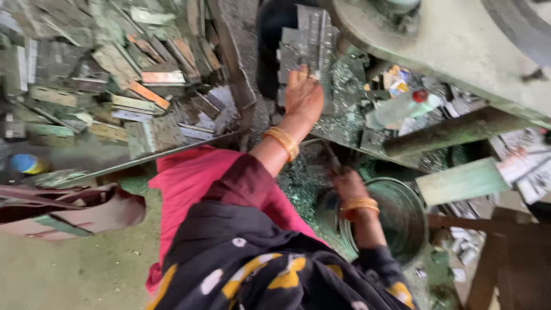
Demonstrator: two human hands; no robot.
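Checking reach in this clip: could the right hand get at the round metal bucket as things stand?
Probably yes. The right hand hovers just over the near rim of the metal bucket, with nothing between them. The left hand is up at the stack of grey metal plates, out of the way.

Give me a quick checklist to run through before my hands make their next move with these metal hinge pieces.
1. Left hand gripping the stack of metal hinge plates: ok, fingers wrap it.
2. Right hand placement: ok, it sits at the rim of the metal bucket.
3. What the right hand holds: cannot tell, blurred.
4. Bucket contents: cannot tell, interior is dark.
5. Bench free of clutter: not ok, shavings and a plastic bottle lie there.
6. Pile of hinge parts within view: ok.
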